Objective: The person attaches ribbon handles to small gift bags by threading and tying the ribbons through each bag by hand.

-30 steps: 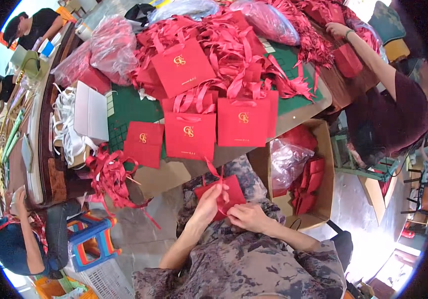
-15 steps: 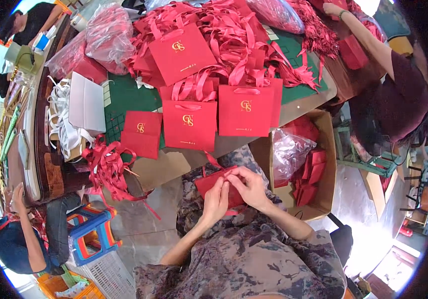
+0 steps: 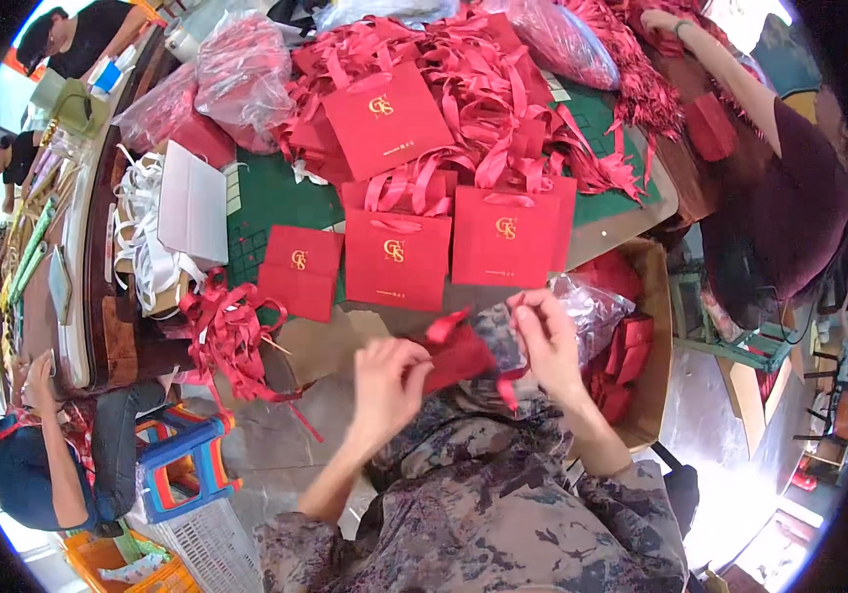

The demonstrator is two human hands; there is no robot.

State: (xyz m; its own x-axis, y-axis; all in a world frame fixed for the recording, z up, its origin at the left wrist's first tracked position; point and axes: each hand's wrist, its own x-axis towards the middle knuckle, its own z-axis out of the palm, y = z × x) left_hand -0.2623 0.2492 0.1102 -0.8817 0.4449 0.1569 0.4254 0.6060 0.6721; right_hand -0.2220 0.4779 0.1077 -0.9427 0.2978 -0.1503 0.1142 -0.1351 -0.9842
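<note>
My left hand (image 3: 387, 381) and my right hand (image 3: 545, 339) hold a small red paper bag (image 3: 456, 358) over my lap, just below the table edge. A red ribbon handle (image 3: 447, 323) sticks up from the bag between my hands, and my right fingers pinch at the bag's right side. Two upright red gift bags with gold emblems (image 3: 396, 259) (image 3: 506, 235) stand at the table's front edge right above my hands, with a smaller flat one (image 3: 299, 272) to their left.
A pile of red ribbons and bags (image 3: 464, 89) covers the green mat (image 3: 266, 203). A cardboard box (image 3: 653, 346) of red pieces sits at my right. Another person (image 3: 760, 168) works at right; others sit at left beside a colourful stool (image 3: 182, 465).
My hands have come together on the red bag and lifted it slightly; the ribbon now stands up between them. The view has shifted closer to the table.
</note>
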